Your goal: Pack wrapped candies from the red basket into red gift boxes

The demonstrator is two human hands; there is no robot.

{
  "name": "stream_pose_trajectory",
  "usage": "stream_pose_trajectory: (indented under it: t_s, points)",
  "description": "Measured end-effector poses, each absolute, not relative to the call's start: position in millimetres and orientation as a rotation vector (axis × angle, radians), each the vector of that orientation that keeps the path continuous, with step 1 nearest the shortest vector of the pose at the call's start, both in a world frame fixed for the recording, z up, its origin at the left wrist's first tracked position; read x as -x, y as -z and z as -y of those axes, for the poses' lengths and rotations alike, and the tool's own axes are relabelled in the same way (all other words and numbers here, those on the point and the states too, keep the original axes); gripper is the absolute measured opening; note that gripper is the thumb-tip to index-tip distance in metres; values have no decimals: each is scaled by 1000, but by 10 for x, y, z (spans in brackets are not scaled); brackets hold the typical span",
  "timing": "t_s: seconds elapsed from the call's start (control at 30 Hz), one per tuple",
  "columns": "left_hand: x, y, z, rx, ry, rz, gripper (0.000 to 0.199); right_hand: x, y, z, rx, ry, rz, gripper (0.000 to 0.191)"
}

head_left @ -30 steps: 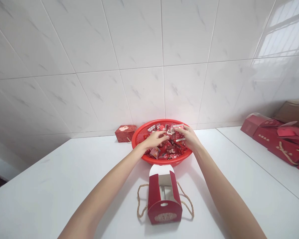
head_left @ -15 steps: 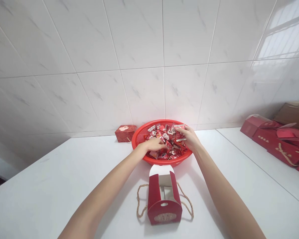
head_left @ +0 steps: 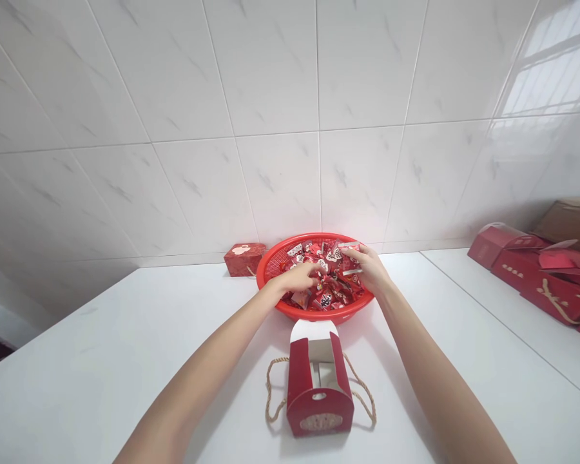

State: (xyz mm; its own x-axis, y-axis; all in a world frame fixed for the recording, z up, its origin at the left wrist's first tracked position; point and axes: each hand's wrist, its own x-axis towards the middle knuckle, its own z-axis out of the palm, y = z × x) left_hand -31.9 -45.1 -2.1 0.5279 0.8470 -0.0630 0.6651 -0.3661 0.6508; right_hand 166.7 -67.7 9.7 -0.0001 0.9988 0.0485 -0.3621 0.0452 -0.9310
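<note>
Head view, reading the red basket as a clock with 12 o'clock at the wall side: wrapped packets lie heaped inside its rim. At 2 o'clock the right hand pinches a pale-edged packet between thumb and fingers, much as it did half a second ago. The left hand reaches over the rim from 8 o'clock, and it has changed most: a second ago its thumb and fingers stood spread above the heap, then they dipped into it, and now they are raised slightly and curled. Whether they are closed on anything, I cannot tell. Packets near them lie differently now, so I judge the heap is being picked through.

At 6 o'clock an open box stands close to the basket, white flap towards it, rope handles looping out on both sides. A forearm passes to either side of it, leaving moderate room each way.

The tiled wall limits reach at 12. A small red box sits just beside the rim at 10, while stacked red boxes stand well apart at 3. White tabletop spreads widest from 7 to 9, out to its slanting left edge.
</note>
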Motion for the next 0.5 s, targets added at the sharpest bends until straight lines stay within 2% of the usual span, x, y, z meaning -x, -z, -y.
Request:
stream_pose_trajectory:
  t_s: [0.27, 0.5]
  points:
    - [268, -32, 443, -1918, -1019, -1026, 38, -1685, -95, 674, 869, -1400, 1017, 18]
    - [287, -8, 381, -1777, -1187, -911, 33, -1676, -113, 690, 863, -1423, 987, 15]
